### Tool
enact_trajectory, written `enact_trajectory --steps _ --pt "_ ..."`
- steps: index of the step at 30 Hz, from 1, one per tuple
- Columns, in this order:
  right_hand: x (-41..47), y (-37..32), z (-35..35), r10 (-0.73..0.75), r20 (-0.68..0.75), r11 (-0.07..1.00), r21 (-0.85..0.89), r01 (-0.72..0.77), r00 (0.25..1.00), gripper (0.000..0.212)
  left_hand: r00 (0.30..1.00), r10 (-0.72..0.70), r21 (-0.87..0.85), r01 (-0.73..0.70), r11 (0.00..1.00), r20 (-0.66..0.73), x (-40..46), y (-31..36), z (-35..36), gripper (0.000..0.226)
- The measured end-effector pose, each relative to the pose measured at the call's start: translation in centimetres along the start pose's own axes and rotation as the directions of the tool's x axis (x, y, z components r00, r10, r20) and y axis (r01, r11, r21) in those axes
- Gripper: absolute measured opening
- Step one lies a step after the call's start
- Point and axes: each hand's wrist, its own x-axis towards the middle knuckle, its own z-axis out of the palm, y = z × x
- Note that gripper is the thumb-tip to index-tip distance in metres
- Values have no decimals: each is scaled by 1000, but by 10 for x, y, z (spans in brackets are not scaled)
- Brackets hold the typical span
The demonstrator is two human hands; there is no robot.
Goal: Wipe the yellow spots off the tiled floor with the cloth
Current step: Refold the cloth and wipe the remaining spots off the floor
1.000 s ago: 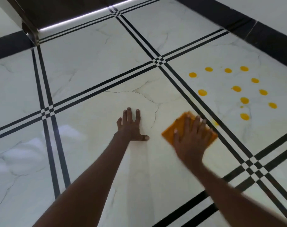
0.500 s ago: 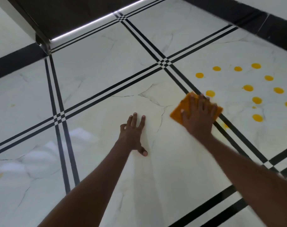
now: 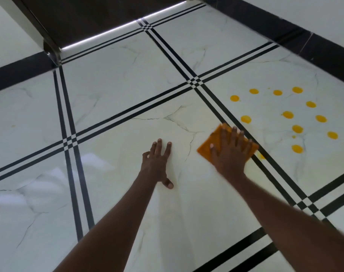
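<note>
- Cloth (image 3: 208, 147), one corner pointing away, lies left of the yellow spots (image 3: 288, 114), partly hidden under the flat, pressing right hand (image 3: 229, 154).
- Left hand (image 3: 156, 163) rests released, fingers spread, on the floor (image 3: 128, 95).

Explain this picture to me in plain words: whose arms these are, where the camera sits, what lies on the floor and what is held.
There is no machine: these are a person's two bare arms, seen from a camera worn on the head, looking forward and down. The left hand rests flat on the tiled floor, fingers spread, as if for support. The right hand presses an orange cloth flat against the floor with straight fingers; the cloth lies across a black stripe between tiles. On the tile beyond it sit the yellow spots, round and not yet wiped.
</note>
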Motion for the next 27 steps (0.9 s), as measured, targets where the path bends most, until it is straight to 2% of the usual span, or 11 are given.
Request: enact_trajectory --steps 2,4,6,7,9,12,15,18,22,25,27 --pt "-71 -18 1 -49 -6 999 -11 49 999 79 1000 3 -4 -3 1000 7 1 1 -2 160" --pt "-116 -34 5 -222 73 975 -1 223 972 79 1000 4 -12 -4 1000 15 0 2 -3 159" --pt "-95 -31 8 -427 119 902 -19 432 896 78 1000 -3 -7 3 1000 8 -1 2 -2 158" --pt "-71 -23 7 -470 132 876 -51 479 873 78 1000 1 1 -1 1000 8 0 0 -1 158" --pt "-31 5 0 -358 113 926 -86 368 927 76 1000 11 8 -11 1000 8 1 -1 0 159" --pt "-50 28 -8 -112 34 991 -75 114 993 77 1000 13 28 -13 1000 14 1 0 -2 160" --pt "-94 17 -11 -123 114 986 -98 134 986 81 1000 -2 41 1 999 26 -1 3 -4 161" --pt "-88 9 -26 -116 173 980 -142 142 978 80 999 -11 59 9 998 32 1 4 -5 162" --pt "-70 19 -48 -192 193 962 -157 224 962 58 999 2 46 -3 999 32 0 2 -5 161" --pt "-52 34 -55 -165 295 974 -99 202 941 44 999 0 54 -2 999 38 -1 3 -5 161" --pt "-31 39 -67 -168 408 984 13 178 898 32 999 -3 57 1 998 37 0 4 -6 161"
